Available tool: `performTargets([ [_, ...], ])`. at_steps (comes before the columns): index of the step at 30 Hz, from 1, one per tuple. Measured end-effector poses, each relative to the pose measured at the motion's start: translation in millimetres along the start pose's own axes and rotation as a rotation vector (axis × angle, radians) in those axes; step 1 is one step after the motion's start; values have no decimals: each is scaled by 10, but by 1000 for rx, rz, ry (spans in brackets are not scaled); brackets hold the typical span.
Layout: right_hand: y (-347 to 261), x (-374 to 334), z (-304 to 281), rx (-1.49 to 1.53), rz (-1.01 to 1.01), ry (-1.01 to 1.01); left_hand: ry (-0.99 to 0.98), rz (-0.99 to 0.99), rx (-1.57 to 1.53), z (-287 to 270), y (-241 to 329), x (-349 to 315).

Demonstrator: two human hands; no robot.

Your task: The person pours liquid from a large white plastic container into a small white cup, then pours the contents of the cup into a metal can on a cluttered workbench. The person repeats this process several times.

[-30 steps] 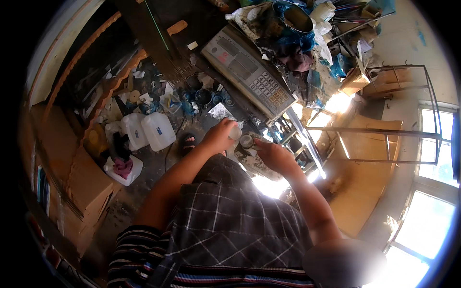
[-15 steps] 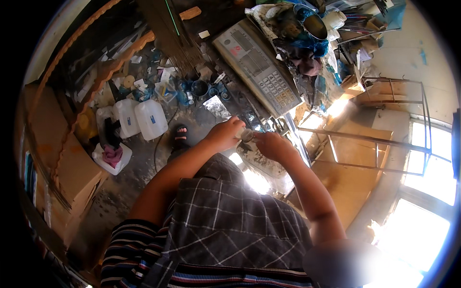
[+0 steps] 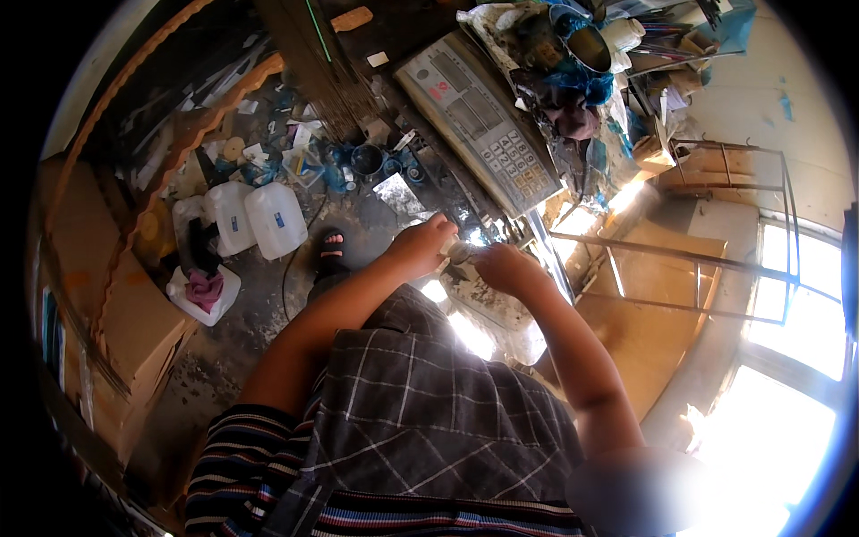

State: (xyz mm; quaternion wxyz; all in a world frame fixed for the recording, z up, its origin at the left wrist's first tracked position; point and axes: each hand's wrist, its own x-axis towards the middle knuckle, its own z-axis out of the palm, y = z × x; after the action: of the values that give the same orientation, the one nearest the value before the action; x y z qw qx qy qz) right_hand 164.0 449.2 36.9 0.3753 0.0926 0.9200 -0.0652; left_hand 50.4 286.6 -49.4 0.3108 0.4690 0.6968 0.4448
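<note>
Clear cups [image 3: 460, 251], side by side, direction & long axis unclear, L hand [image 3: 420, 248] + R hand [image 3: 508, 268] grasping 1 ea.

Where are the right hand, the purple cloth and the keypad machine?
Right hand [image 3: 508, 269]: head view, back of the hand.
Purple cloth [image 3: 205, 289]: head view, middle of its crumpled folds.
Keypad machine [image 3: 480, 125]: head view, middle of its front panel.

Left hand [image 3: 419, 249], right hand [image 3: 508, 269] — close together, fingers [image 3: 444, 227] curled
</note>
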Motion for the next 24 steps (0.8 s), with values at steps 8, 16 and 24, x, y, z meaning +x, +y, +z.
performTargets([
  [8,46,61,104,-139,-57,30,0,12,13,40,-85,38],
  [16,29,57,84,-130,-54,22,-47,-1,3,31,-72,68],
  [24,54,61,100,-90,-51,21,-60,-21,1,31,-70,82],
])
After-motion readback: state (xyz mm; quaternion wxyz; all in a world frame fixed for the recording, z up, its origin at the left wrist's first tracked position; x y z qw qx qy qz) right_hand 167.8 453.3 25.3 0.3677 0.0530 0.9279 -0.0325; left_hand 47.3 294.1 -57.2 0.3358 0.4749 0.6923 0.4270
